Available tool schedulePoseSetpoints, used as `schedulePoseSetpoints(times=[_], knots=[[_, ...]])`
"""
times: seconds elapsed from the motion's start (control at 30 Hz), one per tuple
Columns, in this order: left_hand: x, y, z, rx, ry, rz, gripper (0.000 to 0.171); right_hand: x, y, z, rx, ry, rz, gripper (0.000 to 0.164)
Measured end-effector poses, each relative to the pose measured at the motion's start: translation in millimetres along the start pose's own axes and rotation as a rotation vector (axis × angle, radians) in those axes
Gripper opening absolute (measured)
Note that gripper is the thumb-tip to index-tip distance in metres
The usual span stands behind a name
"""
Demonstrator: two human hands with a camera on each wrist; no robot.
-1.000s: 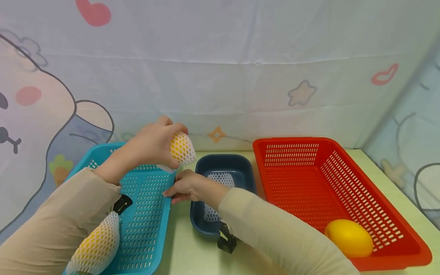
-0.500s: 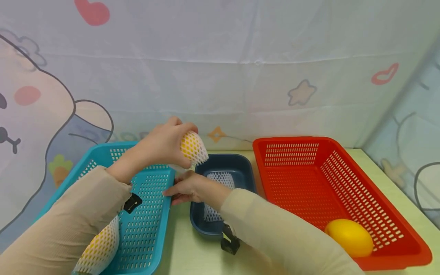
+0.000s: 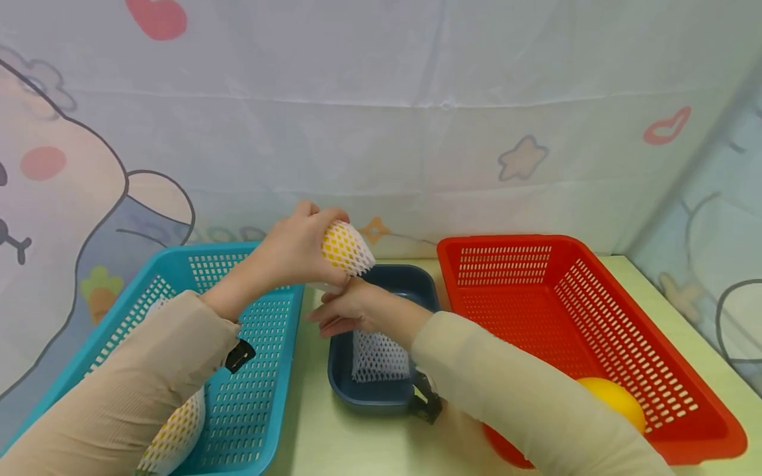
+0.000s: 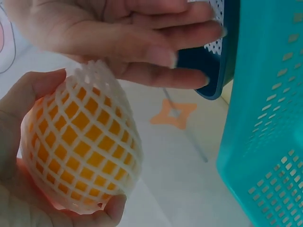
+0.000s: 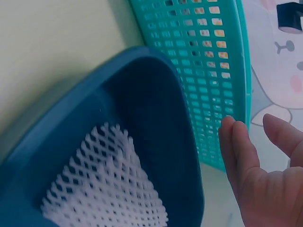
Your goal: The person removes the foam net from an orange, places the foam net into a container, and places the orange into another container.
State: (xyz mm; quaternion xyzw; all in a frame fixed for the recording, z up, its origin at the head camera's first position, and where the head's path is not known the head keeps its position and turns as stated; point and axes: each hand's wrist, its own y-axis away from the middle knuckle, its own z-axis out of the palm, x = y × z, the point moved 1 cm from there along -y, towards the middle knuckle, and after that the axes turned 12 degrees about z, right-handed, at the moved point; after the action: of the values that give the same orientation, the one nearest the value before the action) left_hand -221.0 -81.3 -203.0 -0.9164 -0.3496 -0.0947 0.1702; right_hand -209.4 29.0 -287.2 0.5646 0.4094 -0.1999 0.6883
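Note:
My left hand (image 3: 292, 251) grips a yellow-orange fruit in a white foam net sleeve (image 3: 346, 250), raised above the gap between the teal basket (image 3: 253, 390) and the dark blue bin (image 3: 411, 277). In the left wrist view, thumb and fingers wrap around the netted fruit (image 4: 83, 146). The net's tapered end points toward my right hand (image 4: 123, 40). That hand (image 3: 366, 307) is beside the net end with loosely extended fingers; whether it touches the net I cannot tell. A flattened white foam net (image 3: 381, 360) lies in the blue bin.
Another netted yellow fruit (image 3: 178, 426) lies in the teal basket, partly behind my left sleeve. The red basket (image 3: 524, 317) at the right holds a bare yellow fruit (image 3: 616, 396), partly hidden by my right sleeve. A patterned cloth (image 3: 381, 132) hangs behind.
My left hand has carried the netted fruit to the right. My right hand has left the teal basket's rim and moved right and slightly up, toward the fruit.

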Motion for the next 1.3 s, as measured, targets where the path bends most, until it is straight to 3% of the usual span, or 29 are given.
schedulePoseSetpoints(times=[0.17,0.47,0.7,0.83,0.97,1.1,1.3], knots=[[0.6,-0.8,2.3,0.017,0.069,-0.036,0.07,-2.2,6.7,-12.5,-0.018,0.026,-0.04,0.055],[-4.7,-3.4,9.5,0.005,0.219,-0.1,0.072,-7.4,16.5,-32.7,0.015,0.133,-0.091,0.042],[-8.6,-4.3,10.3,0.025,0.502,-0.106,0.069,-10.4,20.8,-40.8,0.037,0.167,-0.178,0.043],[-9.9,-2.1,9.0,0.024,0.64,-0.188,0.072,-12.3,23.1,-46.4,0.015,0.224,-0.235,0.044],[-11.1,0.2,8.1,0.021,0.717,-0.282,0.073,-14.9,26.5,-53.9,-0.03,0.302,-0.289,0.047],[-12.3,-0.9,8.5,0.026,0.753,-0.317,0.07,-17.5,32.4,-64.1,-0.018,0.334,-0.308,0.057],[-14.1,-2.5,11.6,0.024,0.869,-0.359,0.066,-19.0,42.7,-76.5,0.042,0.382,-0.362,0.09]])
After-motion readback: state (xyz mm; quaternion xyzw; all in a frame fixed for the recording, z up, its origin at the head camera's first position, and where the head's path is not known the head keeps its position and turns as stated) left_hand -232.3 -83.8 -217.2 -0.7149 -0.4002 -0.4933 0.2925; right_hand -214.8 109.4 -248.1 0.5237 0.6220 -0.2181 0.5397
